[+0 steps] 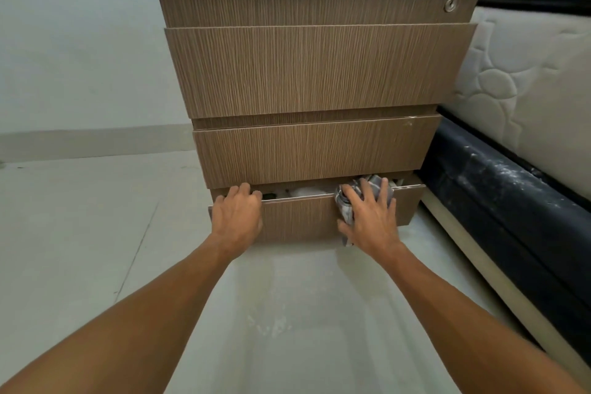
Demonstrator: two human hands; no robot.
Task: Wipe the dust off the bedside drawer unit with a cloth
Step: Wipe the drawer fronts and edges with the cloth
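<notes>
A brown wood-grain bedside drawer unit [313,73] stands on the floor against the wall, with several drawer fronts and a round lock at its top right. The bottom drawer [300,221] is pulled out a little, and pale things show inside it. My left hand [238,214] grips the top edge of that drawer at its left end. Pressed flat against the drawer's top edge and front, near its right end, is my right hand [371,221]. Under it lies a grey and white cloth [343,208], whose ends stick out above and below my fingers.
A bed with a white quilted mattress [524,83] on a dusty black base [499,201] stands close against the unit's right side. A pale tiled floor [96,233] stretches left of and in front of the unit. A light wall rises behind it.
</notes>
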